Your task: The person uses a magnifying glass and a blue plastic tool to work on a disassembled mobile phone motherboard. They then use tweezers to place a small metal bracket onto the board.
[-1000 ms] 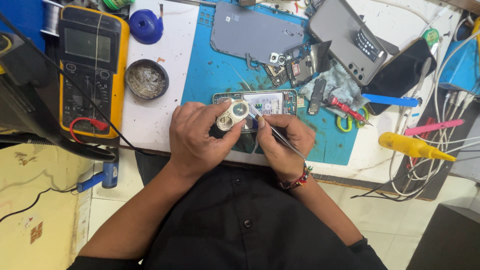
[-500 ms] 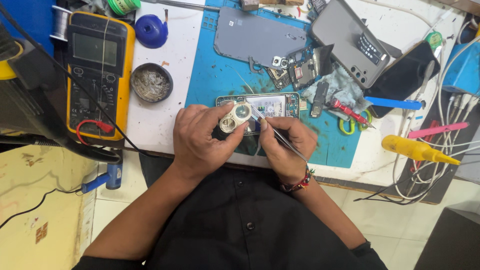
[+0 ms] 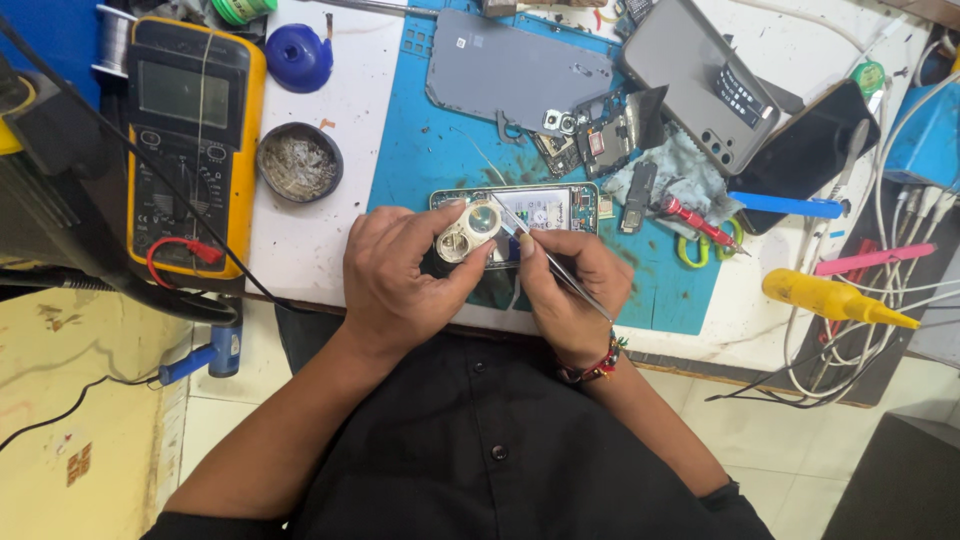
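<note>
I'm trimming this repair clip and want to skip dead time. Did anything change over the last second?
Hardly anything. The left hand still holds the magnifier over the opened phone, and the right hand still holds the tweezers at it. The multimeter and other tools lie as before.

The bench (image 3: pixel 320 250) is evenly and brightly lit, apparently from above. Shadows are kept soft. Mild glare is seen on the white surface. Edges are slightly bent; focus is sharp.
</note>
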